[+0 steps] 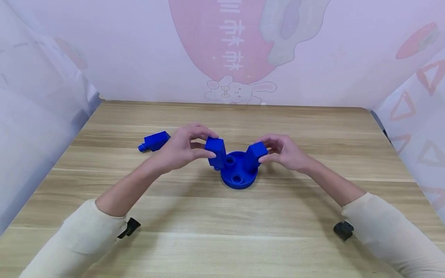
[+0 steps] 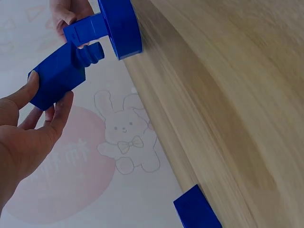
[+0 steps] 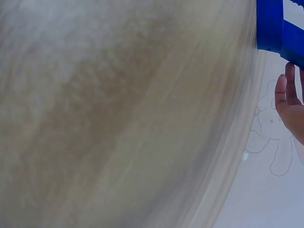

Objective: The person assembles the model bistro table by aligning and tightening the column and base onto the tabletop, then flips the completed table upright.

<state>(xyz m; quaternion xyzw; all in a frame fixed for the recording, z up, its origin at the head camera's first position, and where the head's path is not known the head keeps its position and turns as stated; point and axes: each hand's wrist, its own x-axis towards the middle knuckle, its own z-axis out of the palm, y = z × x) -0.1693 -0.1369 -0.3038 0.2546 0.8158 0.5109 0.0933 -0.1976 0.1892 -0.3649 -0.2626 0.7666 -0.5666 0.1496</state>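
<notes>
A round blue base [image 1: 240,182] with raised sockets rests on the table. My left hand [image 1: 179,148] pinches a blue rectangular block [image 1: 215,148] between thumb and fingers, at the base's left side. In the left wrist view, this block [image 2: 57,76] is tilted, and its ridged round neck points toward the base [image 2: 126,28], apart from it. A second blue block [image 1: 253,154] stands on the right part of the base, its lower end hidden. My right hand [image 1: 285,152] holds that block by its upper end, thumb and fingers on its sides.
Another blue block [image 1: 156,141] with a round neck lies on its side on the wooden table [image 1: 222,231], behind my left hand. A printed white sheet [image 1: 139,50] rises along the table's back edge, with more sheeting at both sides.
</notes>
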